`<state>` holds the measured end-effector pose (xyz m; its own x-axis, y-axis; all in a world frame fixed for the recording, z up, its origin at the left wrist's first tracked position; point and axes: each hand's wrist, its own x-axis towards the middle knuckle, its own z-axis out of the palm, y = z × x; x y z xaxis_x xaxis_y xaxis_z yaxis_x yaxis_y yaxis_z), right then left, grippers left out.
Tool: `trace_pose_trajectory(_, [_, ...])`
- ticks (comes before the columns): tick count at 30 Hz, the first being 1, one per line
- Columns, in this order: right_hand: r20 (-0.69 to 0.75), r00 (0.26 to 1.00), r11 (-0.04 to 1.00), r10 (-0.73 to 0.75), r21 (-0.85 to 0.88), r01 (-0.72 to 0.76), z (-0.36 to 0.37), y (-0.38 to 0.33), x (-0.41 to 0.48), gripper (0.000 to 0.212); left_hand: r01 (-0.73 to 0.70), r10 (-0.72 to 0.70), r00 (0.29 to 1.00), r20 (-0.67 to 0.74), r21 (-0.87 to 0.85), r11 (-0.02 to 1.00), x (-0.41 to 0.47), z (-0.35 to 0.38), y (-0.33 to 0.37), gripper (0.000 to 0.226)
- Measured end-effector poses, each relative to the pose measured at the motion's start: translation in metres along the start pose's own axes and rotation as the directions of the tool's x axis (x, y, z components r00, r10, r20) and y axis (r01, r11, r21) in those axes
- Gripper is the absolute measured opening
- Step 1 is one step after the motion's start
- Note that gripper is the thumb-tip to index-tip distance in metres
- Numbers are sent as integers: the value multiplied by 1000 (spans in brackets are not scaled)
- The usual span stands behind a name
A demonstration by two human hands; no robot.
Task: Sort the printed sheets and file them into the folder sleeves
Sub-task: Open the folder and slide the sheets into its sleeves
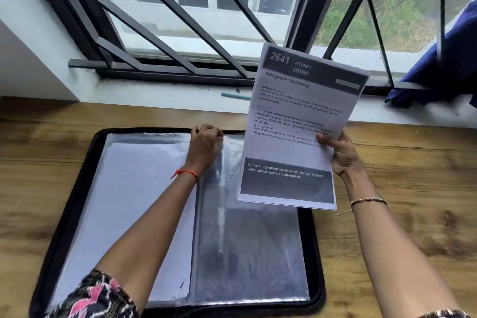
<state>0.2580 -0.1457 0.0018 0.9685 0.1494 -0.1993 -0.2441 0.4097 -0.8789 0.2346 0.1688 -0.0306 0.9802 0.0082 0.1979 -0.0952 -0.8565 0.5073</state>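
A black zip folder point(77, 204) lies open on the wooden table, its clear plastic sleeves point(247, 253) spread flat. White sheets fill the sleeves on the left half point(129, 201). My left hand point(205, 146) grips the top edge of a sleeve near the folder's spine. My right hand point(340, 152) holds up a thin stack of printed sheets point(296, 131) by its right edge, above the folder's right half. The top sheet reads "2641 Kitchen, Refrigerator Restocking".
The wooden table point(402, 188) runs under a barred window point(180, 20) with a white sill. A teal pen point(235, 96) lies on the sill. Blue cloth point(444, 70) hangs at the right edge over the sill.
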Motion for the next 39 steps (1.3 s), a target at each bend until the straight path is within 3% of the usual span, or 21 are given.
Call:
trace_pose_trajectory(3, [-50,997,998,-52,-38,50,5,-9,5,67,11,-10,999,52,-12,1000,-1,-1,-5,12])
trace_pose_trajectory(12, [-71,942,939,-329,-133,318,68,-61,29,47,2,4,991,133,-42,999,-15,0,0,14])
trace_pose_trajectory(15, [-2,913,890,-408,-224,397,89,-76,37,36,-93,95,994,60,-41,995,-19,2,11,8])
trace_pose_trajectory(18, [83,884,819,-460,-346,458,111,-85,42,32,-188,188,980,-69,8,982,-26,6,21,19])
trace_pose_trajectory(23, [254,870,699,-422,-520,491,141,-86,43,42,-206,224,964,-143,131,970,-44,7,32,26])
trace_pose_trajectory(30, [310,849,580,-428,-626,521,159,-87,52,42,-228,238,931,-276,68,971,-52,10,29,15])
trace_pose_trajectory(39, [329,815,524,-477,-637,564,167,-94,59,40,-273,281,937,-208,69,960,-48,14,29,28])
